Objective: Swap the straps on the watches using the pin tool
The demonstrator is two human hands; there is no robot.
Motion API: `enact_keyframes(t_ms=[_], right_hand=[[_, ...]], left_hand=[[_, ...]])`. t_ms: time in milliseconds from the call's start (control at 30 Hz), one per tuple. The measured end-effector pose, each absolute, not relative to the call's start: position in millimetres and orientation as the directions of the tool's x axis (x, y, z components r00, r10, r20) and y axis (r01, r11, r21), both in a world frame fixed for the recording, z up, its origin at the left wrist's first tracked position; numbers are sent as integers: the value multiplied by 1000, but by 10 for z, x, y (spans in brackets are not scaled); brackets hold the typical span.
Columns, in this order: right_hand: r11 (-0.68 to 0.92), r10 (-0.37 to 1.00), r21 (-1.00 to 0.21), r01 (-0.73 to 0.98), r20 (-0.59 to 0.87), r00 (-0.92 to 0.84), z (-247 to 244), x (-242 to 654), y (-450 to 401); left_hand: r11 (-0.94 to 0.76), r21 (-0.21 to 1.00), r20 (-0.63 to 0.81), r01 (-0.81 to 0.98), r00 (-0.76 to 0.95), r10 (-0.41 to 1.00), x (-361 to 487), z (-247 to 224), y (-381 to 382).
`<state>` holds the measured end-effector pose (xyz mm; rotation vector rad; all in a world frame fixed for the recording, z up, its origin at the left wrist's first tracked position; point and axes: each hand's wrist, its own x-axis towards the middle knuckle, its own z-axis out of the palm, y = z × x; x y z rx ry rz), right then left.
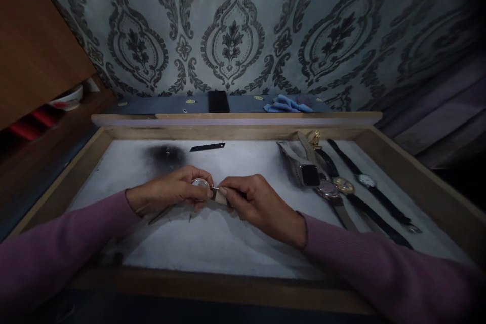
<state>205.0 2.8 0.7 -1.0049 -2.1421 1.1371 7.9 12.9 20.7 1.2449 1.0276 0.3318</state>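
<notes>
My left hand (182, 189) is closed around a wristwatch, whose round silver case (200, 183) shows between thumb and fingers. A strap piece (220, 197), brown with a pale underside, extends from the case toward my right hand (258, 205). That hand is pinched, its thumb and forefinger on a thin, light metal piece (214, 189) at the strap's case end. Whether this is a pin or a tool tip I cannot tell. Under my left wrist, a thin dark strip (158, 215) is partly hidden.
A wooden-rimmed tray (235, 134) with a white base surrounds my hands. A dark blade (207, 147) lies at the back. To the right are a smartwatch (309, 175) and several strapped watches (367, 180). Behind the rim lie a black phone (218, 102) and a blue cloth (286, 104).
</notes>
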Motion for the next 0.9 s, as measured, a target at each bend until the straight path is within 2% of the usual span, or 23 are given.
enact_keyframes(t_ms=[333,900], right_hand=[[350,806,-867,355,85,-586,29,2041,20],[81,825,-957,277,-92,-557,12,2010,37]], left_hand=[[330,903,-429,275,553,714,62,168,129],[337,902,-432,270,551,714,70,200,131]])
